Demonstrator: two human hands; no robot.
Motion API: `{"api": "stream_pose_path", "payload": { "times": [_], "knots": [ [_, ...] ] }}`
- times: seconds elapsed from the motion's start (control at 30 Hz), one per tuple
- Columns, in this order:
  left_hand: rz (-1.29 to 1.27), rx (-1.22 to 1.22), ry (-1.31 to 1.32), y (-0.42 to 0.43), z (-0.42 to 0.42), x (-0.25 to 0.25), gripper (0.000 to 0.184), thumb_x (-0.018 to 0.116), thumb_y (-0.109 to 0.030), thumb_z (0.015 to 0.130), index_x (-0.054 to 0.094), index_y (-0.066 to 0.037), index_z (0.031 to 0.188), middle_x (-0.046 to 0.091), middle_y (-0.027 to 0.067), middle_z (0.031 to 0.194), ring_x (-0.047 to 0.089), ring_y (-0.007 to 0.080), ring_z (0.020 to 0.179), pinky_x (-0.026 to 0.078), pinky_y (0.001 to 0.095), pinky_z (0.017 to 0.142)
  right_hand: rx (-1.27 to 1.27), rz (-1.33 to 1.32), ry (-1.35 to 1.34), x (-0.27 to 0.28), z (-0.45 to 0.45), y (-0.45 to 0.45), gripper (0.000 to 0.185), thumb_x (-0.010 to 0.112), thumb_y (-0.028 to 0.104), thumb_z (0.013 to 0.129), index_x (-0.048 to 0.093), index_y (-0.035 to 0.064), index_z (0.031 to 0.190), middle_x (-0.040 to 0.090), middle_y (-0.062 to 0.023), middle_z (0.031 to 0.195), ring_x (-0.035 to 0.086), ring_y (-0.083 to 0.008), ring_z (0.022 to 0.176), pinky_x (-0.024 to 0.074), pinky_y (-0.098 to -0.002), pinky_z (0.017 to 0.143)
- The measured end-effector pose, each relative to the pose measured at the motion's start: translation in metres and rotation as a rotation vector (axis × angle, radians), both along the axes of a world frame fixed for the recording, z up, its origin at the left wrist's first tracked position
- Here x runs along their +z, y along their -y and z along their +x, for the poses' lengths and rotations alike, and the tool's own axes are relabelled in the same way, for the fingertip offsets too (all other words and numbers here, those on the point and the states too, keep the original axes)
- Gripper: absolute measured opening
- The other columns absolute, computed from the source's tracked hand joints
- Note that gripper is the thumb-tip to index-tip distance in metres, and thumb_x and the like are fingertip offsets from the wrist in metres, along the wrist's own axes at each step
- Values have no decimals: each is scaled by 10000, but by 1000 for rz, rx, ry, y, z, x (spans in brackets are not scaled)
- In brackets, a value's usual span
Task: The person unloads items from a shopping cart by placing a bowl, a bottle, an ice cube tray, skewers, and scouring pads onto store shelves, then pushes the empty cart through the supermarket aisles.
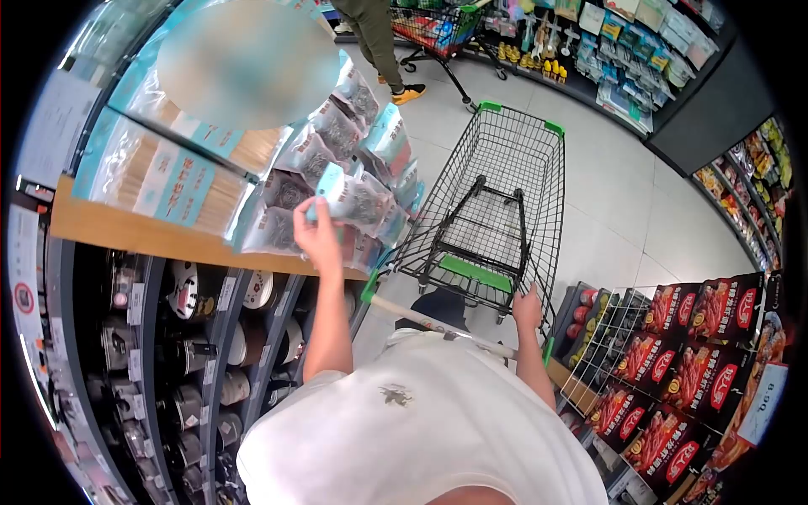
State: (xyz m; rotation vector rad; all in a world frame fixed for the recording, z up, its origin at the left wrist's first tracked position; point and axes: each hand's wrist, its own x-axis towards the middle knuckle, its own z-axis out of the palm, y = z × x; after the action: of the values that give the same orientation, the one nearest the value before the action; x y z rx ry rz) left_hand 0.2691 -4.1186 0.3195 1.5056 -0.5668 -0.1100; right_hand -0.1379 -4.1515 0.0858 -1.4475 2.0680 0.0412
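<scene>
My left hand (318,240) is raised at the hanging goods, its thumb and fingers closed on the edge of a clear packet (358,200) with a pale blue top and dark contents. Similar packets hang around and behind it. To their left hang packs of thin wooden sticks (172,181). On the right, my right hand (528,310) is wrapped round the side frame of a black wire shopping cart (505,151) with green corners, near its handle. The cart basket holds no goods.
Shelves of pots and mugs (198,353) stand at lower left. Red and black boxes (673,370) fill a rack at lower right. Ahead, a person in dark trousers (373,38) stands beside another cart (433,29). Goods hang on a wall display (627,50) at upper right.
</scene>
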Motion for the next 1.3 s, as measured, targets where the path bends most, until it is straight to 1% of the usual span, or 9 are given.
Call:
{"api": "stream_pose_path", "payload": {
  "times": [0.13, 0.27, 0.4, 0.63, 0.73, 0.93, 1.03, 1.13, 1.3],
  "knots": [
    [14, 147, 130, -14, 20, 29, 207, 611, -210, 992, 610, -18, 1069, 582, 4, 762, 468, 48, 566, 349, 216, 458, 11, 2, 5, -1, -1, 0, 587, 523, 325, 882, 445, 147, 1435, 693, -238, 1079, 671, -423, 988, 518, -531, 862],
    [-161, 214, 45, -11, 31, 34, 223, 619, -226, 988, 571, -23, 1067, 554, -1, 714, 423, 38, 520, 299, 223, 412, 19, -26, 14, 0, -1, 0, 590, 523, 337, 887, 442, 138, 1437, 684, -235, 1121, 664, -422, 1023, 513, -532, 880],
    [-211, 237, 23, -8, 21, 57, 223, 629, -215, 986, 567, -17, 1067, 611, 22, 779, 496, 51, 587, 388, 213, 502, 2, 27, 22, 3, -2, 6, 620, 572, 354, 892, 423, 156, 1459, 663, -224, 1194, 643, -398, 1095, 504, -514, 923],
    [-218, 285, 168, -4, 56, 43, 211, 627, -191, 980, 571, -1, 1054, 599, 11, 750, 479, 45, 566, 350, 216, 484, 18, -75, 29, -14, -6, 2, 579, 556, 340, 887, 445, 150, 1423, 687, -228, 1114, 661, -418, 1035, 513, -524, 891],
    [-191, 257, 68, -7, 48, 53, 261, 613, -171, 981, 583, 79, 1048, 664, 111, 908, 602, 141, 760, 482, 288, 686, 5, -21, 48, -4, -4, 4, 612, 574, 355, 888, 428, 152, 1447, 668, -224, 1176, 645, -400, 1089, 504, -508, 927],
    [-4, 412, 369, -4, 42, 61, 285, 617, -203, 974, 609, 77, 1021, 667, 153, 904, 620, 170, 792, 486, 303, 705, 2, 23, 57, 13, 0, 4, 625, 571, 362, 881, 432, 153, 1453, 662, -222, 1204, 637, -393, 1118, 494, -507, 950],
    [122, 448, 437, -7, 50, 53, 338, 607, -233, 983, 570, 70, 1130, 664, 168, 973, 625, 196, 800, 492, 319, 728, 26, -74, 33, 5, -1, 1, 561, 608, 356, 913, 434, 126, 1395, 696, -228, 1076, 669, -416, 1008, 522, -524, 863],
    [87, 312, 208, -12, 35, 53, 511, 605, -259, 996, 429, 72, 1343, 633, 167, 1065, 599, 226, 887, 472, 323, 802, 24, -69, 32, 0, -2, 1, 562, 607, 350, 911, 437, 123, 1396, 694, -228, 1086, 668, -416, 1010, 521, -522, 868],
    [0, 137, 316, -27, 13, 9, 626, 569, -161, 1004, 244, 21, 1507, 397, 258, 1444, 467, 303, 1281, 436, 380, 1020, 19, -67, 40, -1, -3, 2, 565, 605, 349, 910, 441, 118, 1399, 689, -230, 1101, 665, -414, 1022, 518, -521, 878]
  ]
}}
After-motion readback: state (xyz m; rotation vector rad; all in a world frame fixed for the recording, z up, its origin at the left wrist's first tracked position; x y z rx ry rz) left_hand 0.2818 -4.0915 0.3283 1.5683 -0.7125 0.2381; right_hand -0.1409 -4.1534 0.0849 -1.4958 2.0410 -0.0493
